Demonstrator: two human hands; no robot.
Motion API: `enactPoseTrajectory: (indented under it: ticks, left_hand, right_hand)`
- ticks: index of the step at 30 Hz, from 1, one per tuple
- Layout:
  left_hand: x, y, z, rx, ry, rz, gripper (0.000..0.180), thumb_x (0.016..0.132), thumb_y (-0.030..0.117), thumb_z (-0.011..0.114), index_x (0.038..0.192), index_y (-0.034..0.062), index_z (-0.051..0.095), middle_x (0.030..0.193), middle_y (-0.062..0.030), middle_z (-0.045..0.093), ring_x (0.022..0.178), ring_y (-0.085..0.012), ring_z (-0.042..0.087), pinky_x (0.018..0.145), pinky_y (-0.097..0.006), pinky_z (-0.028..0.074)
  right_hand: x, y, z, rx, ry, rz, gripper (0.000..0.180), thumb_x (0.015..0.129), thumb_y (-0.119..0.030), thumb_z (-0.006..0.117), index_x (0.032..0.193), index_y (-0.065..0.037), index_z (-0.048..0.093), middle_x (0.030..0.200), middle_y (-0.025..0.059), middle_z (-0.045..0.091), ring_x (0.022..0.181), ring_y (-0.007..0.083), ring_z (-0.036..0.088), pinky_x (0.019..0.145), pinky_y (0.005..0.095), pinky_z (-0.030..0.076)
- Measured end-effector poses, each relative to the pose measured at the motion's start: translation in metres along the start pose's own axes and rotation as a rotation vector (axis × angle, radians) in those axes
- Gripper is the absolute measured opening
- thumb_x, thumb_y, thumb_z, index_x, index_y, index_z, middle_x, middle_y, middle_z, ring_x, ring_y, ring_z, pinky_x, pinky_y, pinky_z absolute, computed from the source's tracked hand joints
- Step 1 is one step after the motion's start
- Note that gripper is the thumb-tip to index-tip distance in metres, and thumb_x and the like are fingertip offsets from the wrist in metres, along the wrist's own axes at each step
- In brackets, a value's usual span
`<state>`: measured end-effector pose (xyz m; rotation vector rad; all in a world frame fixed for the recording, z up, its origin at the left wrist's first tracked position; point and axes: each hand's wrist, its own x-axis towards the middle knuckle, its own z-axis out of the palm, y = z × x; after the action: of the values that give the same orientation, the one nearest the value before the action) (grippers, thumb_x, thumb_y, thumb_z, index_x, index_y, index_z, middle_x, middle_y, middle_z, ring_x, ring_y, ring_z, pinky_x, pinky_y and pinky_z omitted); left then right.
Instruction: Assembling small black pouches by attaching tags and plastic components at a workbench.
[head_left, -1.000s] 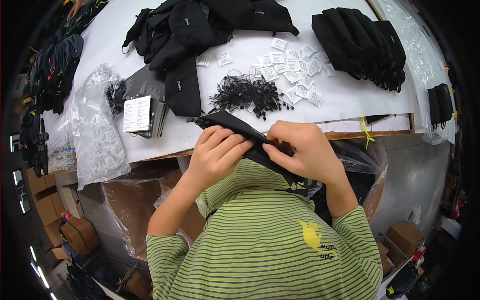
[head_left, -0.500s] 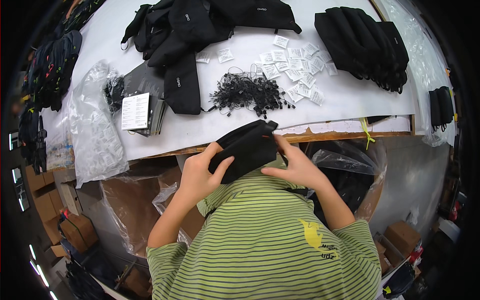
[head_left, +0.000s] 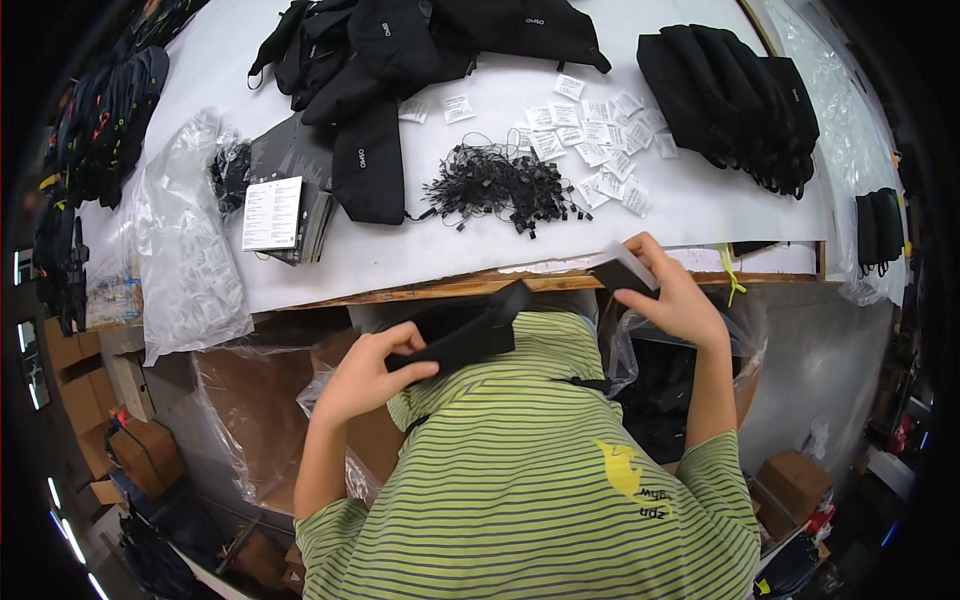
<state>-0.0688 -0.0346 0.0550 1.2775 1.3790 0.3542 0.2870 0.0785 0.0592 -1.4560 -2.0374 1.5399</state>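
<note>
A black fabric pouch [head_left: 468, 332] hangs in front of my chest, near the table's front edge. My left hand [head_left: 362, 378] grips its left end, thumb on the near side and fingers by its top opening. Well to the right, apart from the pouch, my right hand [head_left: 684, 304] pinches a small flat dark card-like piece [head_left: 628, 275] with a pale grey side. What exactly that piece is cannot be made out. Just beyond my hands, a tangle of black tag strings [head_left: 500, 188] lies on the white table.
Small white printed packets [head_left: 597, 133] are scattered behind the strings. Black pouches lie in a heap [head_left: 385, 60] at the back and in a row [head_left: 728, 105] at right. Dark printed cards [head_left: 285, 190] are stacked at left beside a clear plastic bag [head_left: 190, 250]. Boxes [head_left: 145, 455] stand below.
My right hand has left the pouch and moved right and slightly up, now with the small flat piece in it. The pouch, still in my left hand, has shifted slightly left and down.
</note>
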Motion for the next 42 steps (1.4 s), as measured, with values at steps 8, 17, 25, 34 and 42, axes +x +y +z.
enactPoseTrajectory:
  ticks: [8, 17, 25, 34, 42]
  left_hand:
    - [0.000, 0.001, 0.003, -0.078, -0.104, -0.010, 0.025, 0.082, 0.017, 0.071, 0.087, -0.0009, 0.054, 0.066, -0.0077, 0.058, 0.062, -0.0122, 0.049, 0.060, -0.026, 0.041]
    - [0.019, 0.050, 0.012, 0.237, -0.066, 0.165, 0.026, 0.080, 0.021, 0.072, 0.092, 0.0008, 0.060, 0.074, -0.0132, 0.063, 0.056, -0.0248, 0.054, 0.052, -0.030, 0.041]
    - [0.023, 0.055, 0.012, 0.432, 0.020, 0.248, 0.027, 0.078, 0.024, 0.073, 0.090, 0.0018, 0.065, 0.076, -0.0116, 0.064, 0.067, -0.0255, 0.061, 0.059, -0.033, 0.047]
    - [0.061, 0.067, 0.039, 0.541, 0.216, 0.649, 0.021, 0.073, 0.015, 0.073, 0.089, 0.0059, 0.064, 0.132, -0.0143, 0.048, 0.107, -0.0333, 0.054, 0.091, -0.041, 0.043]
    - [0.078, 0.060, 0.044, 0.578, -0.177, 0.649, 0.021, 0.078, 0.020, 0.071, 0.093, 0.0065, 0.064, 0.087, -0.0077, 0.062, 0.087, -0.0257, 0.058, 0.083, -0.037, 0.045]
  right_hand:
    - [0.035, 0.030, 0.007, 1.056, 0.449, -0.035, 0.011, 0.081, -0.008, 0.072, 0.090, -0.005, 0.066, 0.081, 0.0029, 0.069, 0.067, 0.0115, 0.062, 0.067, 0.0242, 0.049]
    - [0.079, 0.033, 0.084, 1.896, -0.080, 0.091, 0.033, 0.089, -0.044, 0.063, 0.077, -0.013, 0.055, 0.063, 0.0017, 0.048, 0.050, 0.0140, 0.041, 0.044, 0.0255, 0.036]
    - [0.069, 0.029, 0.045, 1.407, 0.637, 0.121, 0.026, 0.091, -0.039, 0.064, 0.085, -0.013, 0.064, 0.067, -0.0075, 0.057, 0.053, 0.0024, 0.045, 0.046, 0.0199, 0.031]
    - [0.035, -0.034, 0.050, 0.269, 0.452, -0.200, 0.020, 0.081, -0.015, 0.074, 0.072, 0.001, 0.068, 0.053, -0.0017, 0.047, 0.051, 0.0049, 0.037, 0.046, 0.0256, 0.028]
    - [0.001, -0.010, 0.057, -0.109, 0.029, -0.185, 0.030, 0.083, -0.037, 0.067, 0.089, -0.008, 0.069, 0.073, 0.0095, 0.059, 0.067, 0.0273, 0.057, 0.059, 0.0364, 0.043]
